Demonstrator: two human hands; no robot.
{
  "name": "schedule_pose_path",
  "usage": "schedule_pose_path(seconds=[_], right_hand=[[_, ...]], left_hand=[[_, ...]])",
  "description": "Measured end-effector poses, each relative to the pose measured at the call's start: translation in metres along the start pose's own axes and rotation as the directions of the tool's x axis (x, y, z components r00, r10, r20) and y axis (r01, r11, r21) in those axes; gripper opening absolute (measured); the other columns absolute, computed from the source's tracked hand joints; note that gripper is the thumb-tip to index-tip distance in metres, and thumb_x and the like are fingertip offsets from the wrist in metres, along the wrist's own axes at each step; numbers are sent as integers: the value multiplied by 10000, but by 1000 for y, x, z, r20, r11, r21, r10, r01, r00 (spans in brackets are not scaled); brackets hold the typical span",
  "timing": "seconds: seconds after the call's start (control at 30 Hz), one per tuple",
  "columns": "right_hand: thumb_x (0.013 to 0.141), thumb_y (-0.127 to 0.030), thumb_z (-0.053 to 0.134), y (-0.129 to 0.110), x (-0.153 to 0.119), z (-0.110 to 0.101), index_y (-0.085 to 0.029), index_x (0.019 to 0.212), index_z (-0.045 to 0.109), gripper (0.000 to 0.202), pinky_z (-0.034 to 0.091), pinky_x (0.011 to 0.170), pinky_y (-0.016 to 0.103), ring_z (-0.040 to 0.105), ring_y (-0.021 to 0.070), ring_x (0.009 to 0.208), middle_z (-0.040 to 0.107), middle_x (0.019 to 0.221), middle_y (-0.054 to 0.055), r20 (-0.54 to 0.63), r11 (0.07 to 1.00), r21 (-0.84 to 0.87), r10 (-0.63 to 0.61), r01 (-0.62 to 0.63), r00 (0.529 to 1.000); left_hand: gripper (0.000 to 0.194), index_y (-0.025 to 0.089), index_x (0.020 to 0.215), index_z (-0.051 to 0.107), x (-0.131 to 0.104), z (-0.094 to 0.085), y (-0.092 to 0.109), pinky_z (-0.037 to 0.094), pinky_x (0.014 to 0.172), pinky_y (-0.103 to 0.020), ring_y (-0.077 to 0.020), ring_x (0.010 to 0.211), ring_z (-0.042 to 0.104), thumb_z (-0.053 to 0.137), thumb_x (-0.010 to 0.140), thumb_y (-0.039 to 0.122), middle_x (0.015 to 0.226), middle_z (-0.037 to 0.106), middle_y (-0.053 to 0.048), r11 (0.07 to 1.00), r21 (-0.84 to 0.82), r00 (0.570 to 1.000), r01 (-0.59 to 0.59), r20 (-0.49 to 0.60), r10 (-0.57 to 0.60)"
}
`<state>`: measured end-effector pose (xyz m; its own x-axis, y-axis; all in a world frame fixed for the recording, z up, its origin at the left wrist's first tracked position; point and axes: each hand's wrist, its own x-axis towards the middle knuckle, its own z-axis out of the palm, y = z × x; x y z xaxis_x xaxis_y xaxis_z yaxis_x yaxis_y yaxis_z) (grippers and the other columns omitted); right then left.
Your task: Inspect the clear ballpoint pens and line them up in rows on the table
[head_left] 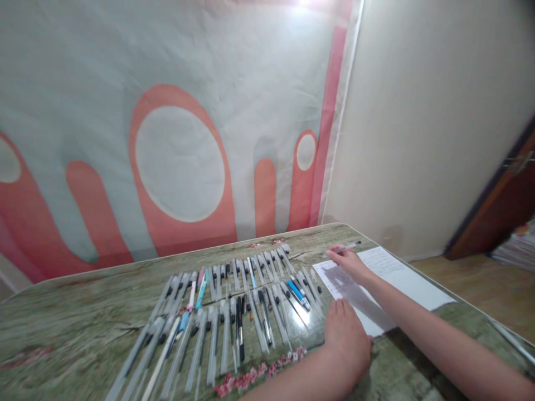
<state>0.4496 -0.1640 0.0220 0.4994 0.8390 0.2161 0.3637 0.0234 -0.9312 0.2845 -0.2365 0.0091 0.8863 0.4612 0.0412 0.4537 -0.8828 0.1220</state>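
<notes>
My right hand (351,265) is closed around a slim clear pen (353,244) above the far end of a sheet of paper (413,281). Small handwriting covers the far part of the sheet, and my arm's shadow falls across it. At the sheet's near left edge my left hand (346,337) lies palm down, fingers forward, with nothing visible in it. To its left, many clear-barrelled pens (223,334) lie in two rough rows. Among them are a blue pen (297,294), a black pen (239,328) and a teal pen (202,289).
The table (83,312) has a green marbled top with printed pink flowers (254,376). Behind it hangs a backdrop (179,167) with coral shapes. A plain wall (401,139) stands at the right, with a brown door (489,206) and a stack of papers (518,250) on the floor.
</notes>
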Motion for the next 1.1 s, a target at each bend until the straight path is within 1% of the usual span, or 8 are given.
schedule_pose_path(seconds=[0.17,0.23,0.33,0.43,0.53,0.7,0.83,1.1], right_hand=[[694,-433,488,15,31,20,-164,803,581,306,381,488,223,526,128,575,602,660,32,-27,978,185,104,-97,994],[702,-422,482,23,32,22,-157,806,594,306,387,485,225,527,128,571,609,665,42,-14,972,219,96,-91,995],[709,-408,475,30,29,22,-152,825,603,309,396,499,228,529,129,576,610,658,44,-10,974,224,46,-43,999],[721,-418,444,32,28,22,-153,844,601,331,394,492,228,524,129,561,609,652,42,-12,983,178,37,-34,999],[725,-432,423,31,29,22,-157,855,597,351,384,475,224,523,130,553,613,655,40,-10,991,124,49,-47,999],[722,-441,436,25,26,21,-160,848,603,350,379,496,220,526,130,569,615,648,30,1,992,120,46,-46,999],[715,-445,448,22,25,21,-160,833,607,347,372,503,224,513,126,557,606,633,22,2,990,138,44,-44,999],[717,-449,455,27,28,22,-152,831,612,355,357,501,217,493,117,545,604,629,22,11,986,159,47,-48,999]], left_hand=[[660,-9,1262,319,-1,-5,1,225,998,-382,-275,1207,273,355,777,437,1312,302,-201,1000,-12,1000,3,-10,-3],[628,22,1208,416,1,-15,-2,294,951,-394,-281,1147,361,361,765,463,1248,398,-197,1000,-24,1000,-15,21,15],[500,115,971,609,11,-37,-19,420,786,-378,-253,915,536,335,771,482,966,593,-148,995,-78,991,-62,117,71],[353,169,937,613,28,-59,-59,441,729,-319,-211,852,564,372,780,373,927,611,-101,995,-96,999,-36,28,39],[265,193,919,623,48,-78,-116,419,771,-296,-204,911,553,415,761,239,952,617,-86,996,-48,997,78,3,-78],[318,194,1049,577,75,-100,-191,355,863,-259,-179,1029,495,419,773,188,1076,580,-73,943,-48,941,328,-68,-331],[314,197,1058,576,93,-94,-216,343,874,-243,-168,1030,495,443,775,226,1074,586,-55,933,-87,931,349,-80,-355],[289,202,999,614,130,-57,-232,356,856,-233,-158,989,522,514,732,255,1036,607,-48,945,-108,944,308,-84,-318]])
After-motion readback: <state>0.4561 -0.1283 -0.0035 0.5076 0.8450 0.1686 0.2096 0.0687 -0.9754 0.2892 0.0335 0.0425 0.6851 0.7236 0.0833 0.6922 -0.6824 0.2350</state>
